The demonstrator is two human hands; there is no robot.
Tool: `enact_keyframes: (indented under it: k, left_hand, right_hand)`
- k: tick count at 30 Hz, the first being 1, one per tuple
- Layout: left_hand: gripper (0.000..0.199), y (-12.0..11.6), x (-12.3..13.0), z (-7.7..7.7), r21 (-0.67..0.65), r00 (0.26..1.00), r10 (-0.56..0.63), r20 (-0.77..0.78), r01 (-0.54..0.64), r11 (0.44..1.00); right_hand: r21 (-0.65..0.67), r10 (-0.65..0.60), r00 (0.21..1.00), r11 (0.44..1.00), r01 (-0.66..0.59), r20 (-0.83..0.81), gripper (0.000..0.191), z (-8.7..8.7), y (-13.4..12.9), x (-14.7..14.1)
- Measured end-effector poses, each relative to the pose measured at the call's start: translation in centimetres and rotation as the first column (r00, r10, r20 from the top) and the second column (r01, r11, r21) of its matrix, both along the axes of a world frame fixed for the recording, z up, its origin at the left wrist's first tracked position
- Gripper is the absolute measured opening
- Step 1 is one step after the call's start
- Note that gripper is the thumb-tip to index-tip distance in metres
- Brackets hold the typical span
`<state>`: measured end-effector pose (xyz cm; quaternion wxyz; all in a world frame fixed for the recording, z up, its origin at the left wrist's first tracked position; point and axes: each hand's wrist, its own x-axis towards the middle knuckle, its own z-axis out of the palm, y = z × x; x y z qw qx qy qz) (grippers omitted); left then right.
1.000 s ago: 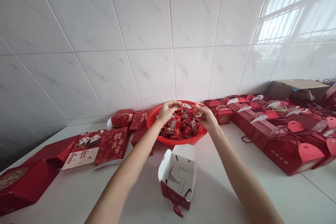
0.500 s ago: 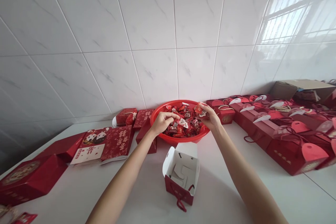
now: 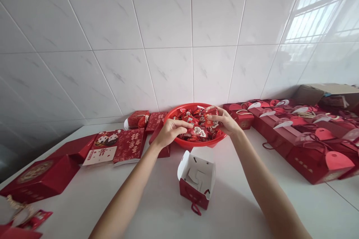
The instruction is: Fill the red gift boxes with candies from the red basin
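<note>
A red plastic basket [image 3: 183, 143] stands against the wall, filled with wrapped candies [image 3: 188, 112]. My left hand [image 3: 171, 131] reaches over its left front side, thumb and forefinger pinched on a dark red candy packet [image 3: 199, 132] with white lettering. At the basket's right side, my right hand [image 3: 224, 120] has its thumb and fingers closed around a red and orange candy packet [image 3: 209, 122]; part of it merges with the pile behind. In front of the basket sits a small red gift box [image 3: 193, 195], its lid up, white inside, with a red cord at its front.
Rows of red gift boxes [image 3: 303, 160] with handles fill the right side, a cardboard box [image 3: 331, 91] behind them. On the left lie red boxes [image 3: 42, 181], a red packet with white lettering [image 3: 130, 143] and a panda-printed packet [image 3: 103, 147]. The tiled wall [image 3: 168, 74] bounds the back.
My right hand has changed its grip, with the fingers now further apart over the candies. My left hand has kept its pinch on the packet. The whole view has shifted slightly.
</note>
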<state>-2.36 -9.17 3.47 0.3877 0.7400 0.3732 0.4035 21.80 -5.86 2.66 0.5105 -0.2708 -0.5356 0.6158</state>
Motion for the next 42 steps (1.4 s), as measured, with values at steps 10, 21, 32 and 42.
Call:
enact_keyframes:
  k: [10,21,32,42]
  left_hand:
    - [0.023,-6.7,-1.1,2.4,-0.030,0.787,-0.171,-0.593,0.190,0.981]
    - [0.064,-8.7,-1.9,3.0,-0.162,0.568,-0.220,-0.793,0.152,0.975]
    - [0.077,-8.4,-2.3,2.5,-0.206,0.547,-0.251,-0.799,0.142,0.968]
    - [0.076,-8.3,-2.2,2.7,-0.225,0.575,-0.270,-0.772,0.150,0.963]
  right_hand:
    - [0.163,0.274,0.692,0.853,-0.495,0.668,0.031,4.4,-5.2,-1.6]
    - [0.048,0.250,0.466,0.841,-0.539,0.849,0.035,4.3,-7.2,-3.8]
    - [0.139,0.083,0.485,0.904,-0.404,0.870,0.025,3.2,-8.1,-5.1]
    - [0.101,0.224,0.529,0.851,-0.516,0.819,0.017,3.0,-8.0,-5.0]
